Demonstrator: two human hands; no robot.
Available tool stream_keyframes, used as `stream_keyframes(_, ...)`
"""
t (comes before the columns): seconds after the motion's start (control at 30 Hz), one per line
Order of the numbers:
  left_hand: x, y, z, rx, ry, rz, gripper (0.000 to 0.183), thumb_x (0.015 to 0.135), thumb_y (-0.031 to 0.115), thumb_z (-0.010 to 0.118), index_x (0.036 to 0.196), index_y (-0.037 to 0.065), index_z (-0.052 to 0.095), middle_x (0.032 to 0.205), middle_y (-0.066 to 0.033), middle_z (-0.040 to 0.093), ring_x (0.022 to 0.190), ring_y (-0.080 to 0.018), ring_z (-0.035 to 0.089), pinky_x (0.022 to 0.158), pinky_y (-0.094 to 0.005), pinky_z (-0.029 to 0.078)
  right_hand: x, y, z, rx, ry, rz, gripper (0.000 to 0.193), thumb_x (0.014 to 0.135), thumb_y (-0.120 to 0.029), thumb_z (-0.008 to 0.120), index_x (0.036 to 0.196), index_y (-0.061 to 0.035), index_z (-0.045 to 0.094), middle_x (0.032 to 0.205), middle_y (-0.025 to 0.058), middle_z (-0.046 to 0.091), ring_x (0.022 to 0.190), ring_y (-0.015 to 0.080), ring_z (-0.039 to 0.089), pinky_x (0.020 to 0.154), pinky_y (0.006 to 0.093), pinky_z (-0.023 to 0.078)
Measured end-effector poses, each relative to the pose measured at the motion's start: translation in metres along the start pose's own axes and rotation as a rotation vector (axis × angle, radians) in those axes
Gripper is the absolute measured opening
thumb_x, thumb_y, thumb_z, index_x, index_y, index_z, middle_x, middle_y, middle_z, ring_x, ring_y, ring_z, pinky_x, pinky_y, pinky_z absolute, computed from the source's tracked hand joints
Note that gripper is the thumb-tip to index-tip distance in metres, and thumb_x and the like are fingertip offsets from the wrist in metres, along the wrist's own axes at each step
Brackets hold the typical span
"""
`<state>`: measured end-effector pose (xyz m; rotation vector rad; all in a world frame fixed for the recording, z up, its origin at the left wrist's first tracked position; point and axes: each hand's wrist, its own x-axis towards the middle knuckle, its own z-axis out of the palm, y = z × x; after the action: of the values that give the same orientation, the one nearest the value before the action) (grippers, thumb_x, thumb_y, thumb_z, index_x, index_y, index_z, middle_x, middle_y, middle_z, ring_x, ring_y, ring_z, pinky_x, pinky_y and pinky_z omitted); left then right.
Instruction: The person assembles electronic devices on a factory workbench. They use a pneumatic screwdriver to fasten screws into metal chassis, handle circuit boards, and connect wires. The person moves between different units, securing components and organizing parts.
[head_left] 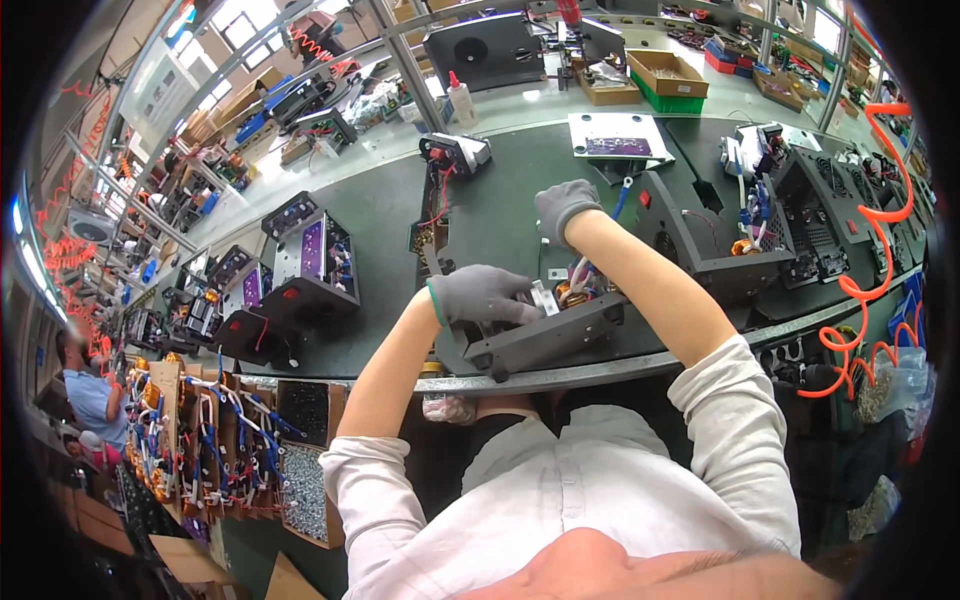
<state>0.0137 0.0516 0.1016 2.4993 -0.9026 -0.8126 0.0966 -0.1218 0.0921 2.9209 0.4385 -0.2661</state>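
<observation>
My left hand, in a grey glove with a green cuff, reaches over the near side of an open black metal casing. Its fingers close around a small white piece at the casing's inner edge. Beside that piece, a copper-coloured coil with wires sits inside the casing. My right hand, also gloved in grey, is raised above the casing's far side with its fingers curled in. Whatever it may hold is hidden. Just right of it, a blue cable with a metal lug stands up.
More black casings stand on the green bench, at left and right. A white panel with a purple board lies at the back. An orange coiled hose hangs at right. Cardboard holders of cables and a screw box are lower left.
</observation>
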Motion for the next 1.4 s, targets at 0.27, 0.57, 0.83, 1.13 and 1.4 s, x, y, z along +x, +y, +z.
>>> stream_keyframes(0.27, -0.032, 0.058, 0.046, 0.322, 0.417, -0.111, 0.072, 0.074, 0.045, 0.068, 0.13, 0.005, 0.046, 0.102, -0.0197, 0.061, 0.09, -0.0352, 0.064, 0.08, -0.0441, 0.05, 0.004, 0.0, -0.008, 0.104, 0.02, -0.084, 0.034, 0.081, -0.03, 0.06, 0.105, -0.0081, 0.069, 0.106, 0.0152, 0.068, 0.099, 0.0291, 0.066, 0.081, 0.0427, 0.052)
stream_keyframes(0.57, -0.02, 0.015, 0.006, 0.281, 0.417, -0.177, 0.059, 0.074, 0.043, 0.067, 0.118, 0.005, 0.055, 0.102, -0.0156, 0.063, 0.092, -0.0322, 0.064, 0.08, -0.0418, 0.051, 0.079, -0.065, -0.084, 0.092, 0.316, -0.332, 0.039, 0.083, -0.034, 0.058, 0.111, -0.0078, 0.059, 0.099, 0.0173, 0.066, 0.095, 0.0338, 0.064, 0.082, 0.0449, 0.049)
stream_keyframes(0.83, -0.005, 0.007, 0.0, 0.107, 0.46, -0.167, 0.046, 0.067, 0.043, 0.07, 0.094, 0.006, 0.067, 0.094, -0.0149, 0.068, 0.084, -0.0308, 0.067, 0.075, -0.0409, 0.054, 0.208, -0.107, -0.027, -0.529, 0.442, -0.555, 0.054, 0.087, -0.026, 0.049, 0.138, -0.0096, 0.041, 0.137, 0.0158, 0.045, 0.133, 0.0332, 0.035, 0.113, 0.0479, 0.019)
stream_keyframes(1.13, -0.005, 0.002, 0.001, 0.088, 0.491, -0.169, 0.028, 0.069, 0.035, 0.068, 0.082, 0.01, 0.068, 0.075, -0.0118, 0.068, 0.073, -0.0311, 0.068, 0.066, -0.0387, 0.054, 0.303, -0.126, 0.019, -0.714, 0.271, -0.475, 0.055, 0.092, -0.024, 0.035, 0.144, -0.0065, 0.032, 0.146, 0.0181, 0.038, 0.139, 0.0347, 0.028, 0.115, 0.0535, 0.007)
stream_keyframes(1.4, -0.008, -0.001, 0.003, 0.046, 0.509, -0.136, 0.032, 0.065, 0.031, 0.073, 0.086, 0.008, 0.068, 0.079, -0.0136, 0.068, 0.075, -0.0314, 0.068, 0.067, -0.0386, 0.053, 0.284, -0.119, 0.02, -0.654, 0.317, -0.569, 0.034, 0.086, -0.019, 0.046, 0.115, -0.0062, 0.057, 0.113, 0.0137, 0.065, 0.118, 0.0277, 0.052, 0.106, 0.0488, 0.026)
